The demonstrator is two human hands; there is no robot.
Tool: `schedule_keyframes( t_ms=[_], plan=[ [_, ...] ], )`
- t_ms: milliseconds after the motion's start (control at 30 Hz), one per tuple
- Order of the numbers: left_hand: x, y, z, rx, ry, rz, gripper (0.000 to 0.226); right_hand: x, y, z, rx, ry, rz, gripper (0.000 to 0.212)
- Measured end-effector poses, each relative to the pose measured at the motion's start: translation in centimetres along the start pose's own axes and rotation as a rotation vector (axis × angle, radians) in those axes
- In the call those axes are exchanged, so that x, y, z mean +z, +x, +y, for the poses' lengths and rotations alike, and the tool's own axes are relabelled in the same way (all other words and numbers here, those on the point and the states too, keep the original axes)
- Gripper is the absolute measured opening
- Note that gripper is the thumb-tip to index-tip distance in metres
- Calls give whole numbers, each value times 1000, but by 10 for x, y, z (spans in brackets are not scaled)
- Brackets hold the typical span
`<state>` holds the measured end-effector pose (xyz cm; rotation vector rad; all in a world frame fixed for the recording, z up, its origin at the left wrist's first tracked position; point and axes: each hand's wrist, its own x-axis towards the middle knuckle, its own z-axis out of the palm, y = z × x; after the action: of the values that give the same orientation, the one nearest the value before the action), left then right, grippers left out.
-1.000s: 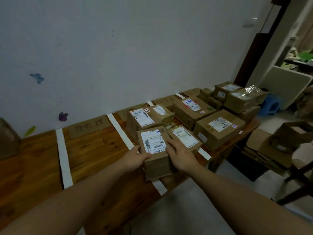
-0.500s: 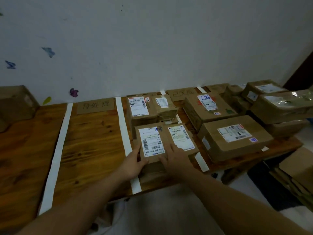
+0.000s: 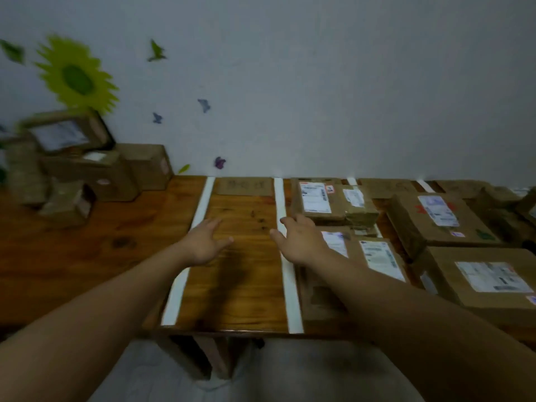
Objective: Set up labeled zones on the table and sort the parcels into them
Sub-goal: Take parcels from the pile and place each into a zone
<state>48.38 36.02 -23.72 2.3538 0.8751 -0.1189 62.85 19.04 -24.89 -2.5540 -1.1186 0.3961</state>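
So, both our hands are empty, fingers loosely spread: left hand (image 3: 207, 242) over the zone between the tape strips (image 3: 179, 285), right hand (image 3: 298, 242) at the edge of the sorted parcels (image 3: 355, 250). The unsorted pile (image 3: 87, 175) sits well off to our left, nearer the left hand, though it's too blurry to read any box's long axis.

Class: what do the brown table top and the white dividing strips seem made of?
Brown table top: varnished wood, by its grain, knots and sheen. White dividing strips: probably matte paper or tape, flat and dull; blur leaves it open.
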Motion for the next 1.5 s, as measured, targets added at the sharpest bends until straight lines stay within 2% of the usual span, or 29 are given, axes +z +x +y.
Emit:
schedule_keyframes(
  t_ms=[167, 400, 600, 867, 1267, 1400, 1500],
  plan=[
    [-89, -26, -105, -104, 32, 174, 72, 14, 38, -126, -118, 0, -85, 64],
    [-208, -51, -252, -248, -10, 252, 76, 63, 85, -300, -198, 67, -106, 64],
    [-274, -50, -329, -291, -89, 290, 72, 94, 123, -397, -232, 39, -140, 66],
    [-317, 9, -380, -265, -152, 289, 68, 121, 217, -457, -215, 20, -146, 66],
    [-411, 145, -403, -267, -209, 360, 70, 113, 373, -516, -160, 251, -53, 57],
    [-431, 195, -421, -217, -328, 348, 72, 113, 414, -530, -53, 288, -19, 71],
    [-441, 237, -439, -205, -470, 329, 61, 121, 442, -537, 41, 383, -15, 77]
  ],
)
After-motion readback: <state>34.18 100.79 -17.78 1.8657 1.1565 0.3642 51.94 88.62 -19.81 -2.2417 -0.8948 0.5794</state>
